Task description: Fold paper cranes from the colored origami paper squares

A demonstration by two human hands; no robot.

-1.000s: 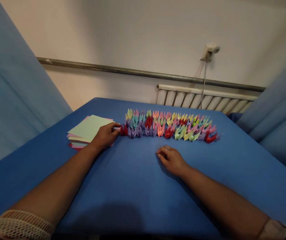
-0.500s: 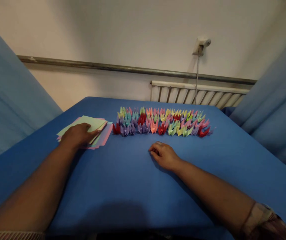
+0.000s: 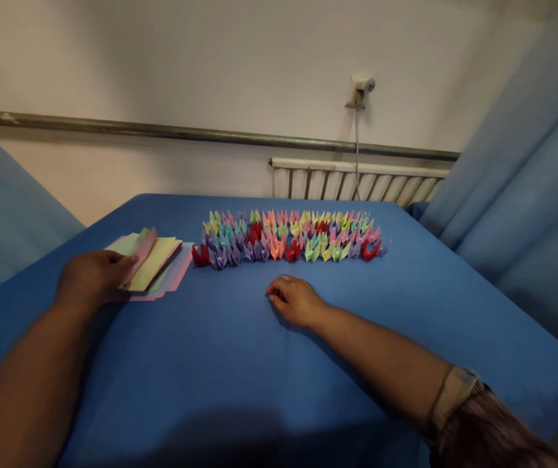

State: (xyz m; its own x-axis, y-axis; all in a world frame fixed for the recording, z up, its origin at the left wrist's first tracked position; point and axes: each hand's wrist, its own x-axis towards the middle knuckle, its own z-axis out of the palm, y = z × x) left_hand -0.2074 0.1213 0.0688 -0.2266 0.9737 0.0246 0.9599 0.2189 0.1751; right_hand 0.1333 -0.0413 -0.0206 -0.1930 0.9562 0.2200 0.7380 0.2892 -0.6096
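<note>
At the left of the table lies a stack of coloured paper sheets [image 3: 162, 263] in yellow, pink, green and blue. My left hand [image 3: 94, 272] is at the stack's left side, its thumb and fingers closed on some top sheets. A pink underside [image 3: 145, 248] shows where the held paper bends up. My right hand [image 3: 295, 300] rests on the table with its fingers curled in; nothing shows in them. Beyond it stand several rows of small folded paper cranes [image 3: 293, 248] in red, purple, yellow, pink and green.
A blue cover spreads over the table [image 3: 220, 364]. Behind it are a wall rail [image 3: 201, 134], a white radiator [image 3: 361, 169] and a socket with a plug and cord [image 3: 358, 91]. Blue curtains hang at the left [image 3: 10, 201] and right [image 3: 517, 169].
My left hand has moved from the top of the stack to its left side, and the upper sheets now bend up. My right hand keeps its pose. The view has turned slightly right.
</note>
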